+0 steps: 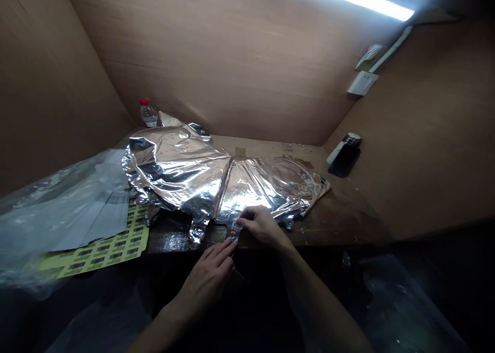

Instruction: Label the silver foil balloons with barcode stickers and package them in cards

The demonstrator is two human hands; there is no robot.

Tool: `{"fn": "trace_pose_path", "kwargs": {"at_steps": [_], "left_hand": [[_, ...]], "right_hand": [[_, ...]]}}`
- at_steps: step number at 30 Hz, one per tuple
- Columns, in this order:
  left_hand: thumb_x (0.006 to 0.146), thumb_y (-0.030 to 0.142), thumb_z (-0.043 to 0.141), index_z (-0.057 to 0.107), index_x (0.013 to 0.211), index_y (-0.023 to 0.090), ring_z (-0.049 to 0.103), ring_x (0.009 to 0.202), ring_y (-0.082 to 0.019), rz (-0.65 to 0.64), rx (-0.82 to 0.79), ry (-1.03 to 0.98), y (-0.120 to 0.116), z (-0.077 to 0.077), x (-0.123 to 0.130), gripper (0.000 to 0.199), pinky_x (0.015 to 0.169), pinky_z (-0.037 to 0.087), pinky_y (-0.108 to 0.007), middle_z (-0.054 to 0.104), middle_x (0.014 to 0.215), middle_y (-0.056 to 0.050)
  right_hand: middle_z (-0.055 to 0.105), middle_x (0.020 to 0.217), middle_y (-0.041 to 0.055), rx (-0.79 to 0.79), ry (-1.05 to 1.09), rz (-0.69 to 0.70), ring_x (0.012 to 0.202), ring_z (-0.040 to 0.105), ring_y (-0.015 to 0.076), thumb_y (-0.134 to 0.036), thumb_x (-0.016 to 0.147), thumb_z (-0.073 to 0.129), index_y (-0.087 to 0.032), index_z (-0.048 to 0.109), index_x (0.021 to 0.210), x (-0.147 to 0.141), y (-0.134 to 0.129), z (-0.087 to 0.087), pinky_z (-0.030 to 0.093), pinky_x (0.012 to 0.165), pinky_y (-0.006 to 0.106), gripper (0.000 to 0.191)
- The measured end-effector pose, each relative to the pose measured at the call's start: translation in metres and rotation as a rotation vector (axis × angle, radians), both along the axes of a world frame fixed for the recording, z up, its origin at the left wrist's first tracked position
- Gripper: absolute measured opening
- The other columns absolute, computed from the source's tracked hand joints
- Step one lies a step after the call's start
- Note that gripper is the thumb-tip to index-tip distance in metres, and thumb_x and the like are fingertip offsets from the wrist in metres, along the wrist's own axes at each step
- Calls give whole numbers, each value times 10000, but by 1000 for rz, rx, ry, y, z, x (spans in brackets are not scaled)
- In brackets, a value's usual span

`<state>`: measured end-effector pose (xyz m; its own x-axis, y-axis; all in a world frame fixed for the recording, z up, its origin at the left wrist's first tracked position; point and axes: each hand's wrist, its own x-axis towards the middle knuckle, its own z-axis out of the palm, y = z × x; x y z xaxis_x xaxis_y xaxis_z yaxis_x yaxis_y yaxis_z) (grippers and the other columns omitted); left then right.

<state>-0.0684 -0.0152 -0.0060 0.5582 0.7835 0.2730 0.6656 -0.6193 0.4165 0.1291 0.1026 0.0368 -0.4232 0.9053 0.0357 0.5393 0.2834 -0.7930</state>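
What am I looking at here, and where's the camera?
There's no machine here. This single picture comes from a camera worn on a person's head, looking forward and down at their own bare hands. The right hand pinches a small object with an orange mark, too small to tell more, at the edge of a crumpled silver foil sheet. The left hand is open just below it. The wooden desk also holds a water bottle with a red cap and a phone. A clear plastic bag and a yellow label sheet lie at the left.
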Motion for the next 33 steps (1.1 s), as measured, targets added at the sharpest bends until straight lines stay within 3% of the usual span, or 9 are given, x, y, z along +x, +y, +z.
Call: {"fn": "trace_pose_path", "kwargs": {"at_steps": [7,10,12,17,21,24,28,30,33], "left_hand": [[991,195,450,710,1117,209,538,1365,-284,56,-120,-148,3,12,-3,290,1109,480,-474,607,1436,-113],[1008,285,462,653,1289,264,669,1181,-244,114,-317,-331,14,30,0,341,1001,535,-361,699,1310,-84],[1011,340,473,687,1232,277,712,1024,-231,118,-424,-399,29,47,10,314,879,548,-314,752,1171,-63],[962,391,572,701,887,217,632,789,-211,46,-270,-307,96,70,85,230,718,446,-301,708,882,-54],[796,414,769,665,897,202,586,875,-236,-25,-267,-163,156,60,161,256,727,399,-306,667,977,-82],[683,344,833,656,727,183,585,759,-225,-16,-409,-85,194,50,186,243,649,374,-288,655,782,-56],[827,390,651,616,610,171,486,537,-151,-34,-557,-52,223,48,180,310,542,316,-263,539,542,8],[865,441,587,586,595,170,432,488,-124,-35,-608,-65,227,50,175,382,511,300,-254,498,515,26],[900,463,556,576,619,163,430,478,-102,35,-628,-107,225,60,173,411,493,324,-238,507,544,31]], "right_hand": [[735,855,133,231,-449,-222,842,678,290,-451,888,735,-165,727,856,-4,-22,5,465,777,372,288],[722,907,55,114,-195,-32,829,648,222,-410,882,743,-205,711,950,23,-52,12,465,748,302,218],[678,832,-3,-59,-6,132,735,594,163,-364,917,691,-207,690,918,45,-72,16,433,660,247,158],[500,663,-50,-307,90,103,604,417,98,-300,954,608,-163,567,726,107,-105,24,314,549,217,270],[512,674,-53,-408,101,159,615,434,95,-280,927,642,-161,574,744,141,-117,27,325,555,209,229],[505,662,-53,-339,110,92,614,440,96,-276,932,635,-160,565,721,157,-124,25,341,573,213,251],[583,726,-23,-207,200,9,670,539,127,-294,946,622,-168,613,747,175,-118,28,415,628,230,236],[674,963,37,-54,234,-8,856,630,176,-259,947,608,-173,662,810,181,-98,30,479,771,269,170],[569,1391,102,147,196,-20,1237,563,259,-207,926,607,-172,677,782,185,-48,29,432,1030,358,163]]}}
